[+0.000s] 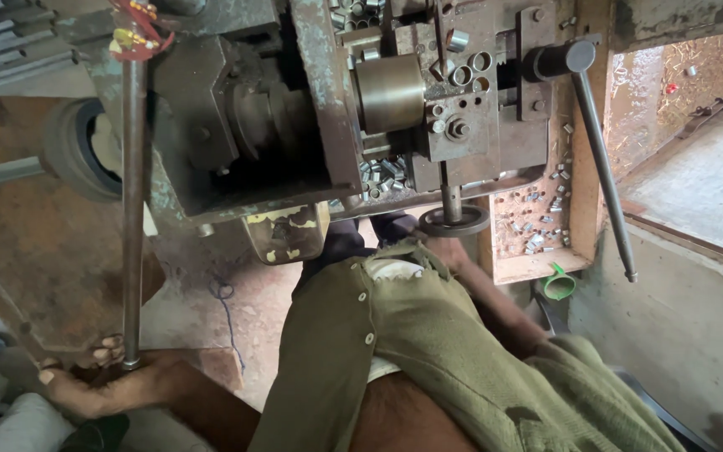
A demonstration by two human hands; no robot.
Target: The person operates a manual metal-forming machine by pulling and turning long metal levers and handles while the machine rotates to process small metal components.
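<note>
1. My left hand wraps around the bottom end of the long steel rod, fingers curled shut on it; the rod stands nearly upright and runs up to the red-tagged top of the machine.
2. My right hand reaches under the small round handwheel below the cylinder; the wheel and my sleeve hide the fingers, so I cannot tell if they grip.
3. To do this well, I judge I should keep the rod straight and hold it low and firm, and turn the wheel gently.
4. Count: one rod, one handwheel, one long lever at right, one green cup, and many small metal sleeves in the tray, too many to count.
</note>
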